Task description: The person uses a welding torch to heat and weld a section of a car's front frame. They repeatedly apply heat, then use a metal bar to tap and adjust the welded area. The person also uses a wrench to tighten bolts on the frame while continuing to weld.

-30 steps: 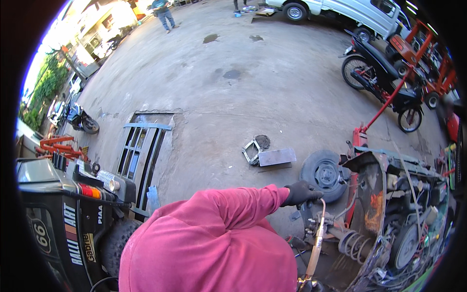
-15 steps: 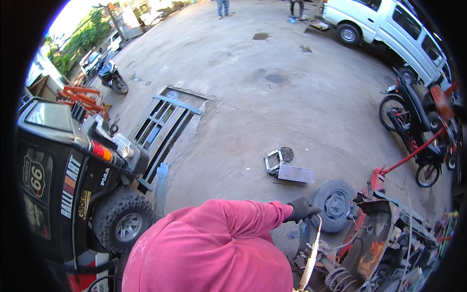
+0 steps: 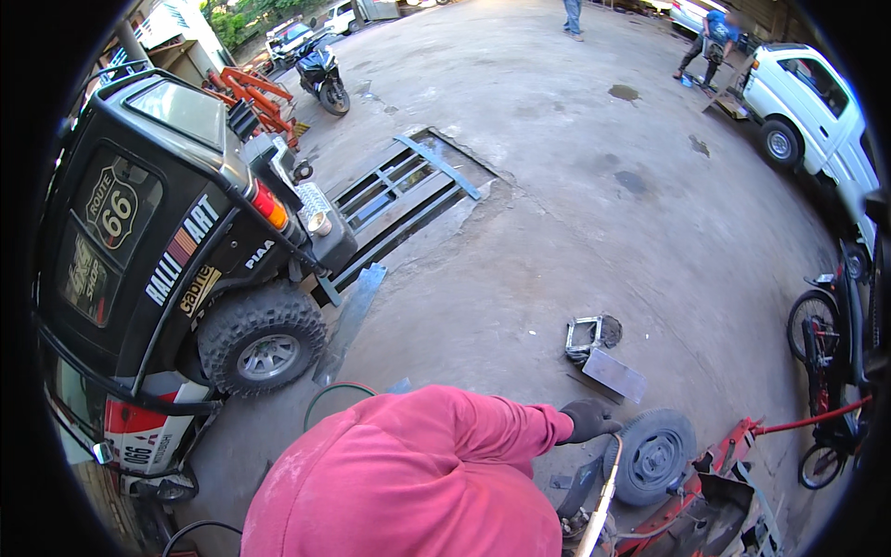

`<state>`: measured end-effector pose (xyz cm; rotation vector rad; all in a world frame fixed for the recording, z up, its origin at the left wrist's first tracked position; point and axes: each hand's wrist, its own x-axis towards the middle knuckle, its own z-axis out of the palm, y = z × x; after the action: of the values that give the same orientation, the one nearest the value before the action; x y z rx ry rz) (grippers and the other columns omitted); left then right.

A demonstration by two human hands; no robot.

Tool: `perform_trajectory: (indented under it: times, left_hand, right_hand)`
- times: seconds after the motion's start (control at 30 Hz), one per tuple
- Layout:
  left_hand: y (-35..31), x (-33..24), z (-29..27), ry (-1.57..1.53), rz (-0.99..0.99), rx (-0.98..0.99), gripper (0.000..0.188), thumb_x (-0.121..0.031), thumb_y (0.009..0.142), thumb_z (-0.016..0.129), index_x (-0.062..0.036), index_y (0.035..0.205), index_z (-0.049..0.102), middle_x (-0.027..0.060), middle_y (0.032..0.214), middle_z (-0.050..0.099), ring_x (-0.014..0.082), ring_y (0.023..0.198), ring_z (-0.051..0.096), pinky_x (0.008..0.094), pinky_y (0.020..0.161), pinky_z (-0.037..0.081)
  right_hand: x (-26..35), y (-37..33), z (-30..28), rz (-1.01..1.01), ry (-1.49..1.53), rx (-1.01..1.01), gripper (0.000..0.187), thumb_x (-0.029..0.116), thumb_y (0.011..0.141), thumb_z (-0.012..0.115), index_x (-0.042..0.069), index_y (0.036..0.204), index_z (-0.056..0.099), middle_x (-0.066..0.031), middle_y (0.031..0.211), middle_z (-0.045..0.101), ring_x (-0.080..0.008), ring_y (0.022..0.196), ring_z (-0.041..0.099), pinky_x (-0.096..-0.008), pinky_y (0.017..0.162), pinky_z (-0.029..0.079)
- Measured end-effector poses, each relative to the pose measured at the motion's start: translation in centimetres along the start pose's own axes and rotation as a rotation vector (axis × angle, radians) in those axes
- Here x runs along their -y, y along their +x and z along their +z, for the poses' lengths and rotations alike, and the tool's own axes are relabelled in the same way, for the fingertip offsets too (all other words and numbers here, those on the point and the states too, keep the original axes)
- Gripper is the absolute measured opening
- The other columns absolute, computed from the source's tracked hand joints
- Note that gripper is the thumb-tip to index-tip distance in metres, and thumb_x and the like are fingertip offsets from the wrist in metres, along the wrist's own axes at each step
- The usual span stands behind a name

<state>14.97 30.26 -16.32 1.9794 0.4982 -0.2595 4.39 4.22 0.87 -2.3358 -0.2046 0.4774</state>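
Note:
My left hand (image 3: 590,421), in a dark work glove, reaches out to the right from a pink-red sleeve (image 3: 510,425). Its fingers are closed together beside the bent copper-coloured tip of a gas torch (image 3: 601,509). Whether they pinch the tip or some small thing there, I cannot make out. The torch's pale shaft runs down to the lower edge, where its rear end is cut off. My right hand is out of the picture. Just right of the glove lies a wheel with a grey rim (image 3: 652,457), close behind the torch tip.
Red-framed vehicle parts (image 3: 691,506) and a red bar (image 3: 807,415) crowd the lower right. Ahead lie a metal frame (image 3: 583,336) and a flat grey plate (image 3: 614,375). A black off-road vehicle (image 3: 223,251) and a grated floor pit (image 3: 399,195) are left. Motorcycles, a white van (image 3: 803,121) and people stand farther off.
My view has swung left, so the surroundings sit farther right and more of the black vehicle shows. The gloved hand stays at the torch tip.

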Motion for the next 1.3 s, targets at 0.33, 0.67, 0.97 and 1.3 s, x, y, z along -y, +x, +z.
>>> perform_trajectory:
  times: [0.33, 0.67, 0.97, 1.3]
  left_hand:
    - [-1.8, -1.3, 2.6, -0.168, -0.077, 0.511, 0.056, -0.056, 0.105, 0.067, -0.0018, 0.113, 0.076, 0.0115, 0.079, 0.074, 0.0231, 0.054, 0.067, 0.0397, 0.048, 0.052]
    - [-7.8, -5.4, 12.2, -0.226, 0.257, 0.898, 0.059, -0.058, 0.103, 0.064, -0.0001, 0.106, 0.077, 0.0118, 0.087, 0.078, 0.0239, 0.071, 0.076, 0.0403, 0.06, 0.062]
    - [-9.2, -7.9, 15.7, 0.153, 0.932, 0.703, 0.033, -0.033, 0.106, 0.058, -0.0118, 0.129, 0.07, 0.0189, 0.099, 0.073, 0.0382, 0.091, 0.076, 0.0499, 0.082, 0.06]
    - [-11.3, -17.6, 12.0, 0.043, 0.396, 1.064, 0.043, -0.046, 0.114, 0.054, -0.0123, 0.134, 0.073, 0.0186, 0.103, 0.073, 0.0287, 0.081, 0.077, 0.0416, 0.076, 0.063]
  right_hand:
    - [-0.1, 0.2, 0.3, -0.004, -0.03, -0.028, 0.062, 0.039, 0.106, 0.073, 0.004, 0.153, 0.052, -0.028, 0.134, 0.064, -0.043, 0.118, 0.064, -0.0503, 0.099, 0.052]
    - [-1.3, -0.9, -0.3, 0.01, -0.035, -0.083, 0.077, 0.041, 0.102, 0.078, 0.002, 0.16, 0.045, -0.032, 0.143, 0.06, -0.0469, 0.128, 0.061, -0.0527, 0.107, 0.049]
    - [-4.4, -6.5, -0.8, 0.186, 0.025, -0.248, 0.091, 0.043, 0.098, 0.082, 0.0, 0.166, 0.039, -0.0356, 0.15, 0.056, -0.0504, 0.137, 0.057, -0.0548, 0.114, 0.047]
    - [-2.7, -11.5, 0.0, 0.279, -0.001, -0.514, 0.041, 0.006, 0.09, 0.082, 0.0, 0.13, 0.074, -0.0224, 0.13, 0.065, -0.0392, 0.12, 0.066, -0.0473, 0.103, 0.053]
